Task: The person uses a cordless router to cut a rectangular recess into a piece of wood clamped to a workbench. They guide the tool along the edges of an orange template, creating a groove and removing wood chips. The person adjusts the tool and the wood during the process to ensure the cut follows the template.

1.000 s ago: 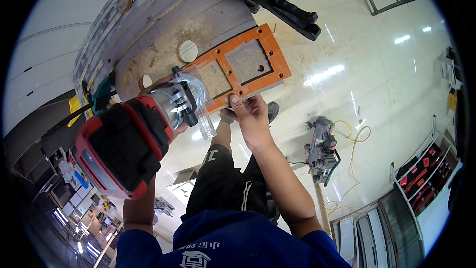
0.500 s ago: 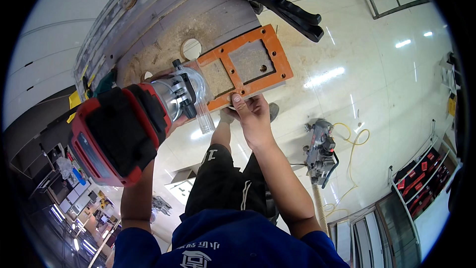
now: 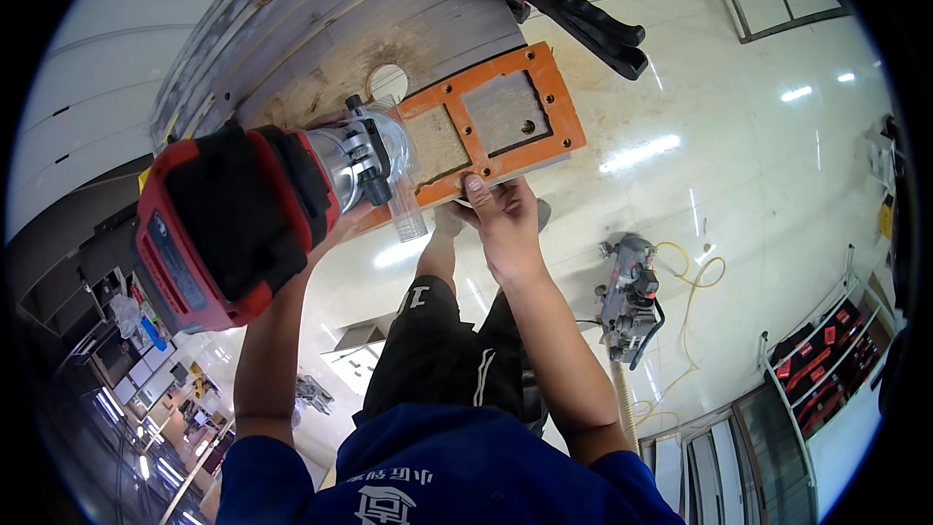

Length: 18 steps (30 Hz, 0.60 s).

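Observation:
My left hand [image 3: 342, 229] is wrapped round the metal body of a red and black cordless trim router [image 3: 228, 233]; the router itself hides part of the fingers. The router lies tilted toward the left, its clear plastic base [image 3: 400, 170] against the left part of an orange template [image 3: 562, 122]. This template has rectangular cutouts and several small holes along its frame. At its near edge, my right hand [image 3: 510, 238] is closed, the thumb pressing on top and the fingers curled beneath. The cutting bit cannot be seen.
A dusty grey workbench [image 3: 340, 15] with a round hole [image 3: 389, 84] lies under the template. A black clamp [image 3: 573, 19] juts out from its far edge. On the floor to the right sits a machine [image 3: 630, 287] with a yellow hose [image 3: 692, 331]. A tool rack [image 3: 826, 360] stands farther right.
The router's rear end has swung slightly upward in the view, away from my body. Bench, clamp and template appear shifted slightly right. Both hands keep their hold.

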### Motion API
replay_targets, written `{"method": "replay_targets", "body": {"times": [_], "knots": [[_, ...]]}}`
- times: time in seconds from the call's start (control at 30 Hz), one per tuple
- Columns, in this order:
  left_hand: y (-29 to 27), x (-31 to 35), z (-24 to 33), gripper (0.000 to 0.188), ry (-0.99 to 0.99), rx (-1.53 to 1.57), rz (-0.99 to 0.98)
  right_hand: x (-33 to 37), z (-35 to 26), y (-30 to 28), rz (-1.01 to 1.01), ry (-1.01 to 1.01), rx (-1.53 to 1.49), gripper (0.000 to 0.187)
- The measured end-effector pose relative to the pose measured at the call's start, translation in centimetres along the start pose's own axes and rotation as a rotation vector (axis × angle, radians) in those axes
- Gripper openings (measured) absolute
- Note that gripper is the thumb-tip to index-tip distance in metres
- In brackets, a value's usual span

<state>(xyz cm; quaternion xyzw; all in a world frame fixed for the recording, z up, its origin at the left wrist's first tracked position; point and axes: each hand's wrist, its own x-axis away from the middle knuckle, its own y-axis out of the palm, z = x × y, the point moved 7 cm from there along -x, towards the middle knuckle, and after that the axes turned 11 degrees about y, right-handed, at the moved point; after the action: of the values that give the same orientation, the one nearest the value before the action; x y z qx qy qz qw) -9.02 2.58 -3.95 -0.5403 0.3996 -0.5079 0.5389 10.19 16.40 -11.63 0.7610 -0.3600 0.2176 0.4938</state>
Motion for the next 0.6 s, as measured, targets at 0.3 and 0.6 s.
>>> {"method": "replay_targets", "body": {"times": [0.3, 0.6], "knots": [[7.0, 5.6, -5.6, 0.065, -0.138, 0.19, -0.316, 0.0, 0.2, 0.4, -0.01, 0.007, -0.006, 0.026], [4.4, 2.4, -4.0, 0.063, -0.189, 0.423, -0.094, 0.1, -0.1, 0.1, 0.026, -0.004, 0.017, 0.027]]}}
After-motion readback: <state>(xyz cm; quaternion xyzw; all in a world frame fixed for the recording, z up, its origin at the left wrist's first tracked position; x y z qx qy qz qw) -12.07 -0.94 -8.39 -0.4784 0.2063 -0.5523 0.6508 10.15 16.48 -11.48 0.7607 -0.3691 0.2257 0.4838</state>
